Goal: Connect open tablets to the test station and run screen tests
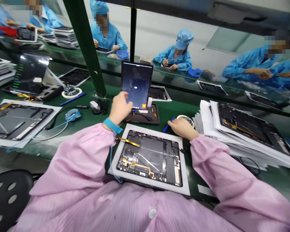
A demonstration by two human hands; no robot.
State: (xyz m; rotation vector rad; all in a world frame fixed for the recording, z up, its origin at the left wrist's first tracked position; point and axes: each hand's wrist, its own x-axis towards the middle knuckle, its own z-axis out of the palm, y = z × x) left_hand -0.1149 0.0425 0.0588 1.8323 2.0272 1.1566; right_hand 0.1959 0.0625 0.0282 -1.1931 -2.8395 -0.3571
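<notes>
My left hand (120, 108), with a blue wrist strap (112, 125), is at the lower left of an upright lit display panel (137, 80). Its fingers are apart and hold nothing; whether a fingertip touches the glass I cannot tell. The panel stands in a dark fixture (153, 117). My right hand (183, 127) is closed on a blue pen (168, 125), beside a white ring-shaped coil (189, 120). Between my forearms an opened tablet (151, 156) lies on a white sheet (116, 154), its flat cables showing. A gold ribbon cable (128, 140) runs from it towards the fixture.
At right, a stack of paper sheets (204, 119) bears another opened tablet (253, 129). A second display (29, 74), a mouse (99, 105) and an opened tablet (21, 117) are at left. A green post (87, 45) rises behind. Several co-workers in blue sit across the bench.
</notes>
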